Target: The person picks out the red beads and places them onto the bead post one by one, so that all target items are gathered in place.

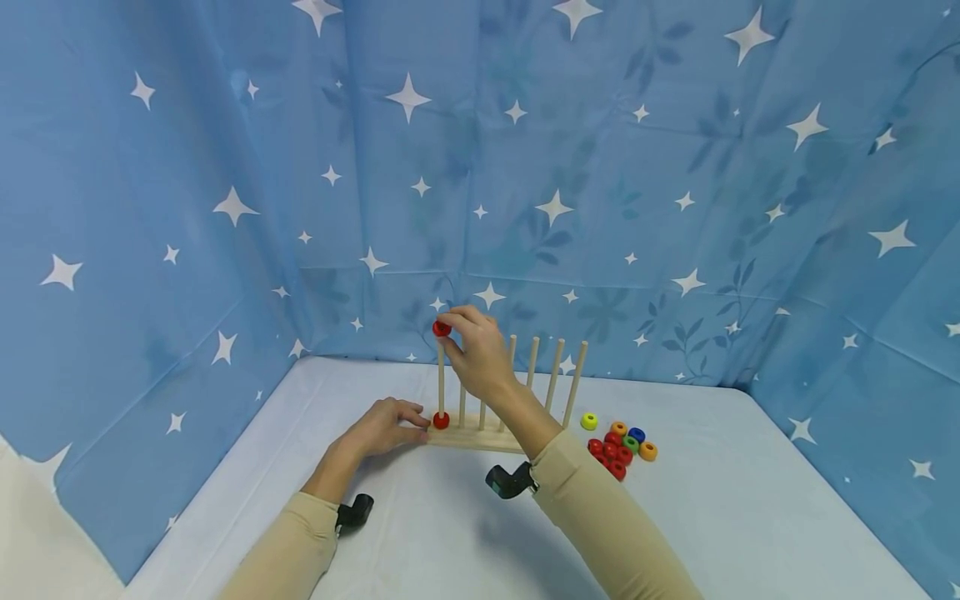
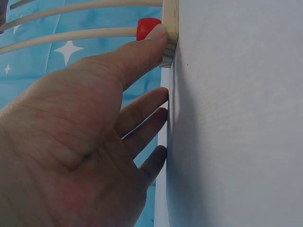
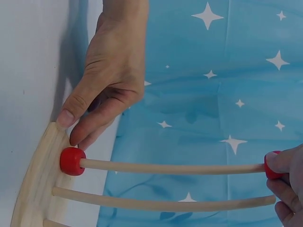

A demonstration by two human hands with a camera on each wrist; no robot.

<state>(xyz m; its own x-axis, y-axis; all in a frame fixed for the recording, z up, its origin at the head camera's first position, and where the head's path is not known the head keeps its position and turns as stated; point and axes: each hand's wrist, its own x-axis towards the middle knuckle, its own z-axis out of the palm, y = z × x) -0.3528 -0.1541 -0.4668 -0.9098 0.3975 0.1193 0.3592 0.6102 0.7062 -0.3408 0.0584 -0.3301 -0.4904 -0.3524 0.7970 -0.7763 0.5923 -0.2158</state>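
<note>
A wooden peg stand point(image 1: 471, 439) with several upright pegs rests on the table. My right hand point(image 1: 478, 350) pinches a red bead point(image 1: 442, 328) between thumb and fingertips at the tip of the leftmost peg point(image 3: 170, 167). At the foot of that peg sits another red bead point(image 3: 72, 161), threaded on and touching the base. My left hand point(image 1: 384, 427) holds the left end of the base, its thumb on one edge and a finger on the other, close beside the lower bead. In the head view my right hand and forearm hide parts of the middle pegs.
Loose beads lie on the white table point(image 1: 720, 500) right of the stand: several red beads point(image 1: 611, 450), a yellow one point(image 1: 588, 421), orange ones point(image 1: 648, 451), a blue one point(image 1: 637, 434) and a green one point(image 1: 631, 443). A blue starred curtain point(image 1: 525, 167) surrounds the table behind.
</note>
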